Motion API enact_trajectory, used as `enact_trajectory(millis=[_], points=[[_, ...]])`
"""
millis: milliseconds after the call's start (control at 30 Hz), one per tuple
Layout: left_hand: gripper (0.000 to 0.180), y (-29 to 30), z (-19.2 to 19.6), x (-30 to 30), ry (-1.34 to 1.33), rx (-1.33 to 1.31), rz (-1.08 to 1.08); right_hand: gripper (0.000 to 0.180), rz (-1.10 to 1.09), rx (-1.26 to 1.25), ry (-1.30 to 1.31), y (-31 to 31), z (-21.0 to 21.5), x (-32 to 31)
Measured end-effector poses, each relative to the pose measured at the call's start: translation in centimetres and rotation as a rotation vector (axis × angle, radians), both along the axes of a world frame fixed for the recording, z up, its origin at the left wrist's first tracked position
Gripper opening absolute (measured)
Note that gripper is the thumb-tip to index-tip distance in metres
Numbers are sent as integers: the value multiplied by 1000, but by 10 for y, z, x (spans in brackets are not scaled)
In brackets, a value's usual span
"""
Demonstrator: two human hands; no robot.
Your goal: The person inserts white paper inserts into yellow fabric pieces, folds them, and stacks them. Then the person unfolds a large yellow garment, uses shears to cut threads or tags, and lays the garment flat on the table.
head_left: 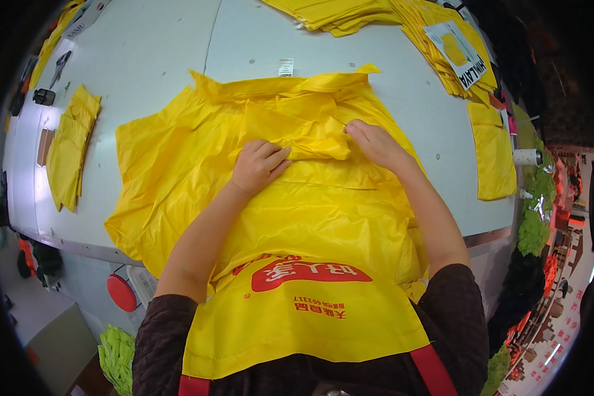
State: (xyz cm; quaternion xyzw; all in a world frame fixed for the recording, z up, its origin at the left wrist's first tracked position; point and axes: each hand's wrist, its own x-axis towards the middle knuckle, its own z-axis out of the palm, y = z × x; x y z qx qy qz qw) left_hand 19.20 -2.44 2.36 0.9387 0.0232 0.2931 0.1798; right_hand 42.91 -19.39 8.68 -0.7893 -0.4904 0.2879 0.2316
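Note:
A large yellow garment (171,152) of thin, creased cloth lies spread on the table in front of me, its collar-like band (284,84) at the far side. My left hand (261,166) rests on its middle, with curled fingers gripping a bunched fold (313,146). To the right of that fold, my right hand (374,142) is closed in a pinch. A thin dark line shows at those fingertips, too small to name. A small white label (286,66) sits just beyond the collar band.
Stacked yellow pieces (340,16) lie along the far edge, with a printed bag (454,53) on the right pile. Folded yellow pieces (72,148) lie at left; another yellow piece (494,155) and a thread spool (527,157) are at right. A black object (44,97) stands far left.

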Motion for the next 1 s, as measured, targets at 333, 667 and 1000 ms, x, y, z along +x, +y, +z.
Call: enact_trajectory(millis=[333, 667, 1000], points=[[21, 1, 0, -2, 4, -13, 11, 38, 28, -111, 85, 34, -21, -4], [22, 2, -3, -2, 15, -12, 21, 37, 0, -111, 94, 34, -27, 2], [22, 1, -2, -2, 14, -9, 27, 37, 55, -143, 54, 46, -28, 3]])
